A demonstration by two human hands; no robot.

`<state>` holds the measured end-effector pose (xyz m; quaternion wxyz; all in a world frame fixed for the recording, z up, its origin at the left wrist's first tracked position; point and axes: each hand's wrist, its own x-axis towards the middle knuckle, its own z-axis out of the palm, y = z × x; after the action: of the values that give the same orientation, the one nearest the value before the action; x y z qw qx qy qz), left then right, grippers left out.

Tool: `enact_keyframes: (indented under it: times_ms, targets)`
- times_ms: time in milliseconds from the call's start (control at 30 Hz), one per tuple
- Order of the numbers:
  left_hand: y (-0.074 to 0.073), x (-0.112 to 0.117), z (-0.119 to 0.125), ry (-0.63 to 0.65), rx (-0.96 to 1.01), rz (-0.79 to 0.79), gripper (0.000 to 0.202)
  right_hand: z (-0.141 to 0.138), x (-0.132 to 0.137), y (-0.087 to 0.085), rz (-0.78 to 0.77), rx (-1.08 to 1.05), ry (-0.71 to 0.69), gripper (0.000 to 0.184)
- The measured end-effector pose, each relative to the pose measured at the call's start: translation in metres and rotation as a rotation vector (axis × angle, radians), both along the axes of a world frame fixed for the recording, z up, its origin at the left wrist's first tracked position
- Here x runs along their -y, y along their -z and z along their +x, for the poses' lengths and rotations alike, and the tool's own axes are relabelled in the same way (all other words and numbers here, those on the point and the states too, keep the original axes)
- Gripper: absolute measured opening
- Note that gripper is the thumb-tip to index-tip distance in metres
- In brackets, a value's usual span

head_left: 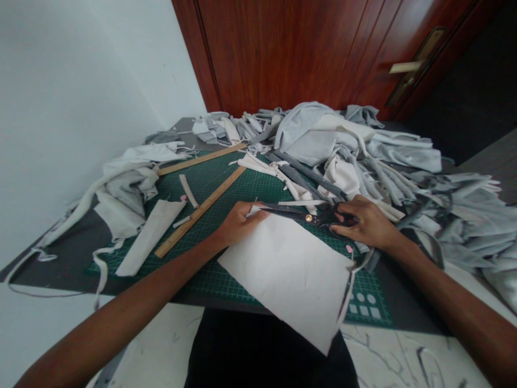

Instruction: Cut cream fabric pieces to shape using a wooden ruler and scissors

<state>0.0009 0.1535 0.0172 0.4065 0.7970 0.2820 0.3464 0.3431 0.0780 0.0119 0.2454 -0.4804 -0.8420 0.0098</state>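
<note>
A sheet of white fabric (286,275) lies across the green cutting mat (214,183) and hangs past the near table edge. My left hand (240,223) pinches the sheet's far edge. My right hand (363,221) grips the looped handles of black tailor's shears (299,214), whose closed or nearly closed blades point left and reach towards my left hand. The blade tips lie close to the fabric edge, and my left fingers partly hide that spot.
Two wooden rulers (197,213) lie on the mat, with a long white fabric strip (149,237) to their left. Heaped grey and white fabric scraps (404,156) fill the back and right of the dark table. A wall and a brown wooden door stand behind.
</note>
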Motion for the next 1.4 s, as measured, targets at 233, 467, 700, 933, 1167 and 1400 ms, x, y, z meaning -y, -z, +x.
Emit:
enact_keyframes:
  times_ms: [233, 467, 700, 933, 1167, 1400]
  targets:
    - [0.0009, 0.0008, 0.0005, -0.011, -0.005, -0.008, 0.050, 0.0007, -0.0002, 0.0001, -0.008, 0.020, 0.012, 0.035]
    - [0.0035, 0.0000, 0.0002, -0.006, 0.000, -0.005, 0.047, 0.0000, 0.0000, -0.0005, -0.010, 0.033, 0.004, 0.031]
    - [0.0065, -0.0009, -0.0011, 0.033, 0.050, 0.001, 0.042, -0.0048, 0.0006, 0.0001, 0.023, 0.071, 0.020, 0.023]
    - [0.0063, -0.0013, -0.0001, 0.048, 0.065, 0.014, 0.036, -0.0024, 0.0004, -0.0015, 0.002, 0.046, 0.007, 0.028]
    - [0.0066, -0.0040, 0.0013, 0.081, 0.131, 0.066, 0.032, -0.0010, 0.0005, -0.0030, 0.010, 0.055, 0.011, 0.031]
    - [0.0060, -0.0031, 0.0003, 0.095, 0.117, 0.048, 0.034, -0.0008, 0.0009, -0.0033, 0.005, 0.053, 0.013, 0.033]
